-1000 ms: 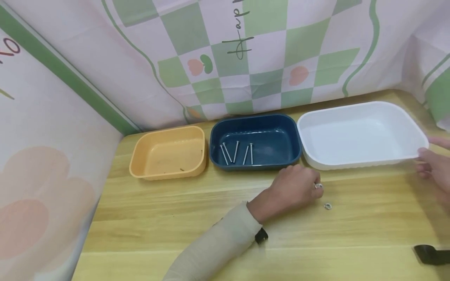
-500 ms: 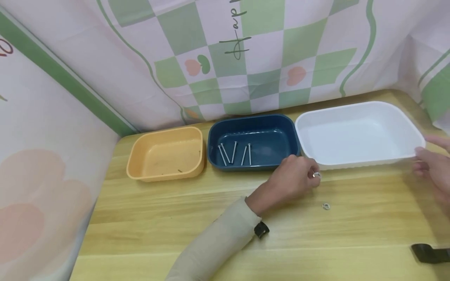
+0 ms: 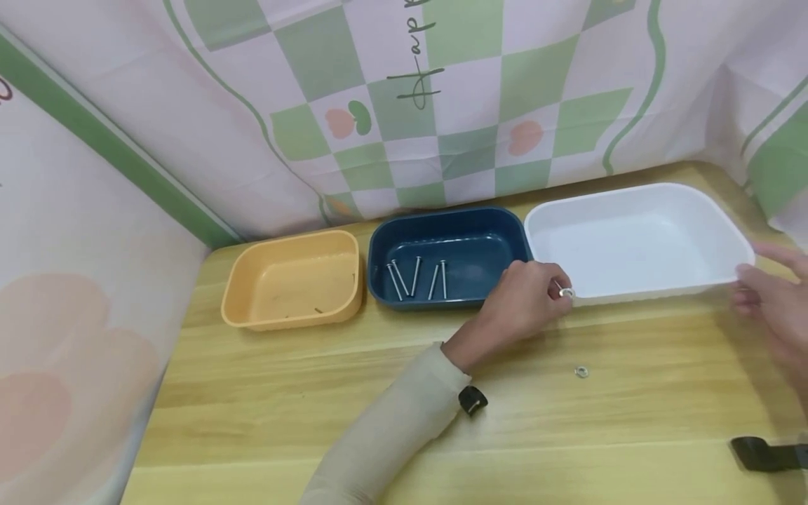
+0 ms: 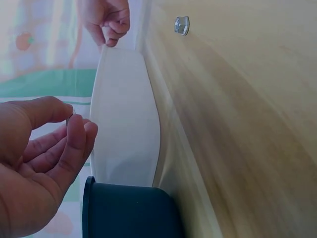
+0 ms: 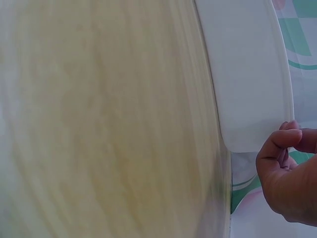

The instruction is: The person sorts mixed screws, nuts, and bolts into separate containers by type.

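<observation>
My left hand (image 3: 524, 298) pinches a small shiny metal nut (image 3: 567, 293) between thumb and fingertips, close to the front left corner of the white tray (image 3: 637, 245). In the left wrist view the fingers mostly hide that nut. At the tray's right end my right hand (image 3: 773, 294) grips the rim; the right wrist view shows thumb and fingers (image 5: 290, 130) at the rim's corner. A second nut, flanged (image 4: 182, 25), lies on the wooden table in front of the white tray.
Left of the white tray stands a dark blue tray (image 3: 505, 287) with several long screws (image 3: 416, 277) in it. Further left is a yellow tray (image 3: 290, 322) with small dark bits inside. A patterned cloth (image 3: 467, 154) hangs behind. A black strap (image 3: 764, 454) shows at the right.
My left hand has moved up with the nut, away from the table and closer to the white tray's front rim. The right hand keeps its hold. The view has shifted slightly.
</observation>
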Motion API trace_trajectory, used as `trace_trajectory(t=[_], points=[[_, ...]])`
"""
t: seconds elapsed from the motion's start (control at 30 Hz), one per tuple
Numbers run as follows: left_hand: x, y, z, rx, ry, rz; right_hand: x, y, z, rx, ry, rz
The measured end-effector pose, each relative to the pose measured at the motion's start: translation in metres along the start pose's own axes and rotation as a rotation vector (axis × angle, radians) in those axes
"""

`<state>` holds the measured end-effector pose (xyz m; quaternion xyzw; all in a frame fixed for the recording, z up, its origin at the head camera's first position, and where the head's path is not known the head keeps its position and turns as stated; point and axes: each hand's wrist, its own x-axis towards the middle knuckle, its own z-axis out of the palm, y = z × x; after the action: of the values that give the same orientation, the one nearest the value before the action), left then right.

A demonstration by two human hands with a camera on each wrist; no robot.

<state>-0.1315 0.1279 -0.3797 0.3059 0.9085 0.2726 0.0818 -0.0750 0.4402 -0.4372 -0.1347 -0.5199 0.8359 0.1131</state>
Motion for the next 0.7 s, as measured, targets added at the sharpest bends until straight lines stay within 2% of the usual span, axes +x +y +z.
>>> trace_trajectory(t=[0.2,0.4,0.47,0.63,0.7], points=[[0.008,0.006,0.002,-0.025,0.005,-0.073,-0.002,-0.003,0.004,0.032,0.005,0.020],[0.018,0.014,0.006,-0.039,0.040,-0.106,-0.005,-0.004,-0.004,0.042,0.014,-0.005],[0.020,0.016,0.005,-0.050,0.055,-0.107,-0.005,-0.005,-0.005,0.003,0.026,-0.015],[0.021,0.012,0.004,-0.063,0.096,-0.113,-0.005,-0.006,-0.002,-0.187,0.024,-0.008],[0.022,0.012,0.004,-0.075,0.105,-0.108,-0.005,-0.006,-0.001,-0.216,0.024,0.000]])
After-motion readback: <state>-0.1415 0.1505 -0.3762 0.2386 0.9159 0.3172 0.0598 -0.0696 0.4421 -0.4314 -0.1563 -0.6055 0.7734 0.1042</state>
